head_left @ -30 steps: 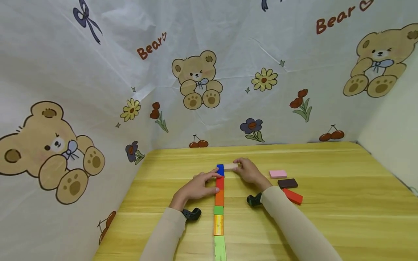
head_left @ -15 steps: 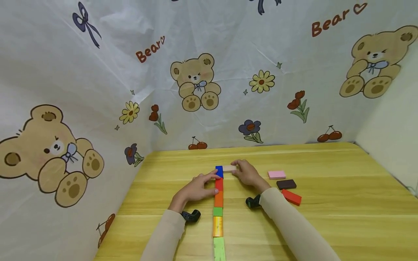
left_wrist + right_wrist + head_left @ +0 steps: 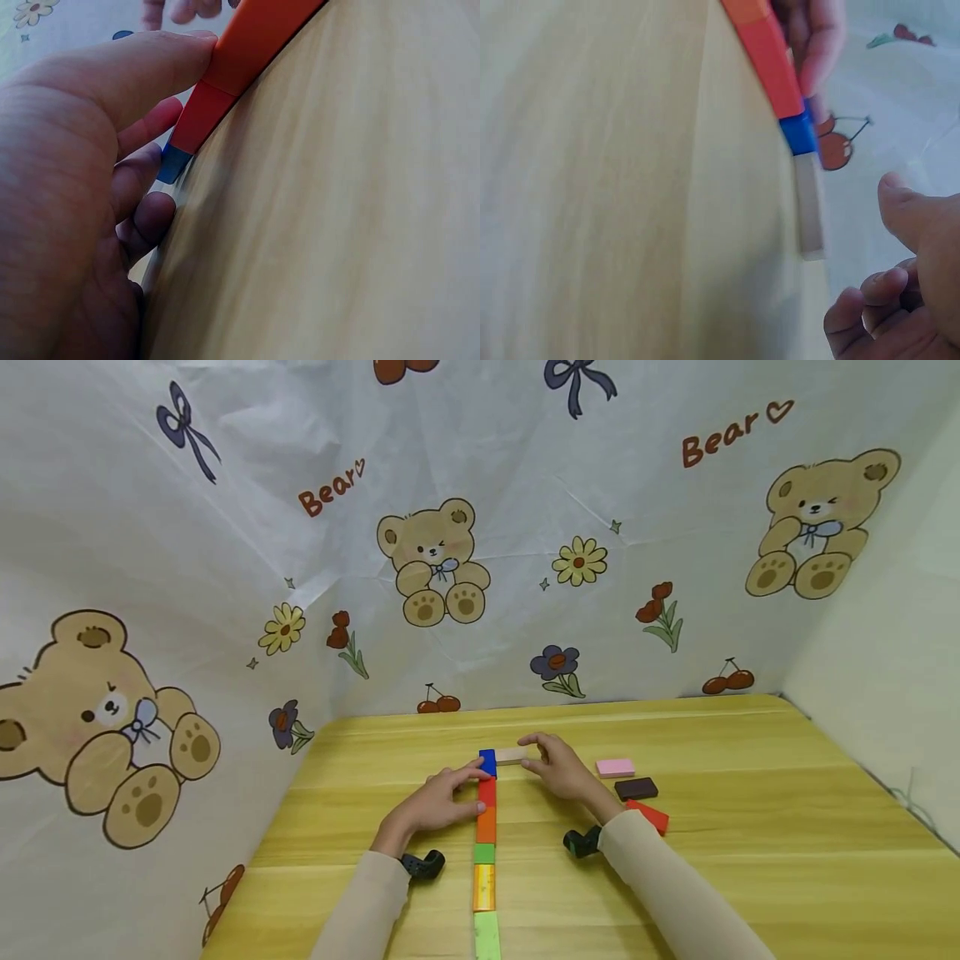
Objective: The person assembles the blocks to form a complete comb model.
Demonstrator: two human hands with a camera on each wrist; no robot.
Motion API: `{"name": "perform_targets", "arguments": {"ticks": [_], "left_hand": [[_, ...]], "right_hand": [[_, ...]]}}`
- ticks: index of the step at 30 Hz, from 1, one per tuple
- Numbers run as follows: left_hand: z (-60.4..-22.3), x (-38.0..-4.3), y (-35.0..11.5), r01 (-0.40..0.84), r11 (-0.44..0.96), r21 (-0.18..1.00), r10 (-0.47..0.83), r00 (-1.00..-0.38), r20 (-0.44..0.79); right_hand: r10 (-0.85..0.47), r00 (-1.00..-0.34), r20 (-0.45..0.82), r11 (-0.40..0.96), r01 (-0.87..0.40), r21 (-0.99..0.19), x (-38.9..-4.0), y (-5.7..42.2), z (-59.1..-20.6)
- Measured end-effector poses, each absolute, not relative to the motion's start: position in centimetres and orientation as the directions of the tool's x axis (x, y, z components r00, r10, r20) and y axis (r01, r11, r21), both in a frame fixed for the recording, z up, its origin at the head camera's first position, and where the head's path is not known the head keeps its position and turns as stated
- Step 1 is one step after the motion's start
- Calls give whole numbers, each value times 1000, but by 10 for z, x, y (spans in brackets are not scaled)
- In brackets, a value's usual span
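A row of coloured blocks runs away from me down the tabletop. From the far end it goes blue block (image 3: 488, 760), red block (image 3: 488, 791), orange block (image 3: 486, 827), green block (image 3: 484, 853), yellow-orange block (image 3: 484, 888) and light green block (image 3: 487, 935). At the blue one's right side a beige block (image 3: 509, 756) lies crosswise against it. My left hand (image 3: 429, 807) rests along the row's far part, thumb by the orange block (image 3: 247, 41) and fingertips at the red and blue ones. My right hand (image 3: 564, 772) hovers around the beige block's right end; in the right wrist view it is apart from that block.
Right of my right hand lie a pink block (image 3: 615, 767), a dark brown block (image 3: 636, 788) and another red block (image 3: 648, 817), partly behind my sleeve. A patterned white cloth (image 3: 517, 635) stands along the table's back edge. Each wrist wears a black device (image 3: 423, 865).
My right fingers have loosened from the beige block, which stays beside the blue one. The left hand keeps its place on the row. The head view has shifted slightly.
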State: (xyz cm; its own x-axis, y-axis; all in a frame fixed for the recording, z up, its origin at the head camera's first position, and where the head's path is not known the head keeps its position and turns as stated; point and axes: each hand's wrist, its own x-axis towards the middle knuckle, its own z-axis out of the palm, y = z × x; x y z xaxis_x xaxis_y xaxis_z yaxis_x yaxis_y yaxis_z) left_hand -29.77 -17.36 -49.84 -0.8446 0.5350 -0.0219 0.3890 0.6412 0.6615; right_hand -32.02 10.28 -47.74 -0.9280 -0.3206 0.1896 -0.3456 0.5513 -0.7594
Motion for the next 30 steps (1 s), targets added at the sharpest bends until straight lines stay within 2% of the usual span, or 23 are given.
{"name": "perform_targets", "arguments": {"ticks": [10,19,25,30], "left_hand": [[-511,-292,-181,379,640,669,531,-847,-28],[-513,-292,-183,392,636,664,546,-837,-30],[-506,-300,-180,388,624,678,545,-838,-22],[-501,-306,-176,390,625,676,551,-834,-28]], "right_hand": [[-295,-925,241,543,-370,-754,-277,121,-454],[-194,-928,319,552,-372,-747,-234,152,-453],[-138,-909,394,540,-402,-739,-218,179,-452],[-91,-913,397,556,-378,-740,-207,203,-450]]}}
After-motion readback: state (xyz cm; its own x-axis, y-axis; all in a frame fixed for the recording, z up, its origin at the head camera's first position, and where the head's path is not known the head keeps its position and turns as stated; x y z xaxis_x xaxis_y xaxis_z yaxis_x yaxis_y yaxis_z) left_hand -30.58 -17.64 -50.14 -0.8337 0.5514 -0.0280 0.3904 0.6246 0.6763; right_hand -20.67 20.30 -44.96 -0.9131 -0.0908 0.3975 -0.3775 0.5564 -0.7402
